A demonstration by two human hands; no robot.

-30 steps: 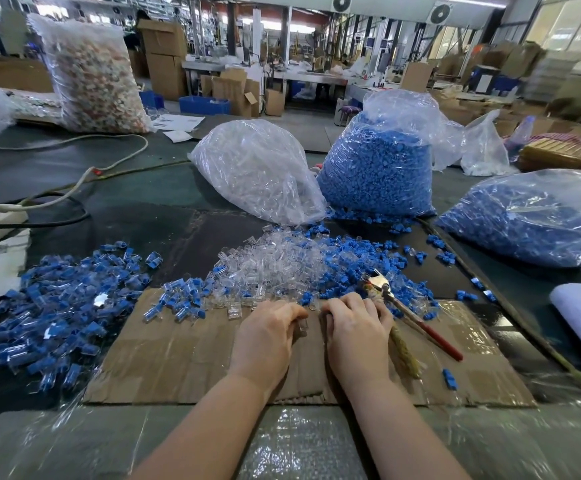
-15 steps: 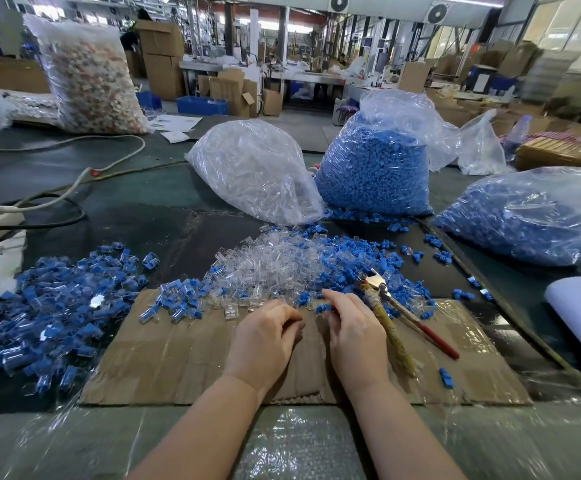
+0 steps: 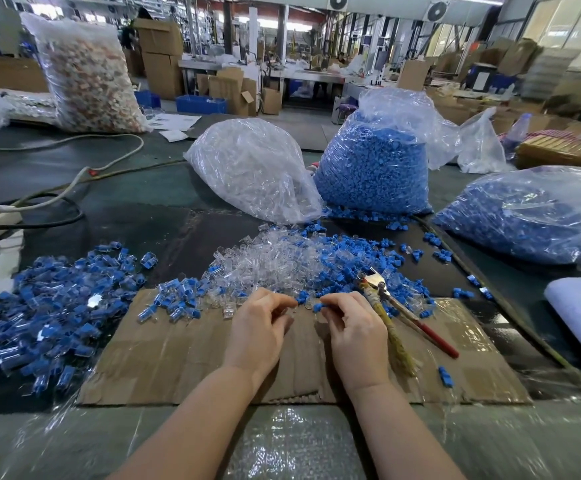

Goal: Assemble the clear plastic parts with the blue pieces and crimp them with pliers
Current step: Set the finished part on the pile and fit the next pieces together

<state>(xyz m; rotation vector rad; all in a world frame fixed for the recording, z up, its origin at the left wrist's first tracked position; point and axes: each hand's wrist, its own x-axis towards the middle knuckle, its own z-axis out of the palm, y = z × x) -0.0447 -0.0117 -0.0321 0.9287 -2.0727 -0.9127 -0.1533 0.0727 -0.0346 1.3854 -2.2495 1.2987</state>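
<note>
Fingers (image 3: 327, 301) of the right hand (image 3: 358, 337) pinch a blue piece (image 3: 318, 307); the left hand (image 3: 258, 327) curls as if round a clear part, too transparent to confirm. Best align them squarely before pressing together. Pliers (image 3: 400, 308) lie untouched at three o'clock of the right hand.

Blue pieces (image 3: 361, 258), clear plastic parts (image 3: 268, 261), brown cardboard (image 3: 178, 358), red-handled pliers (image 3: 417, 320), dark green table (image 3: 126, 209).
</note>
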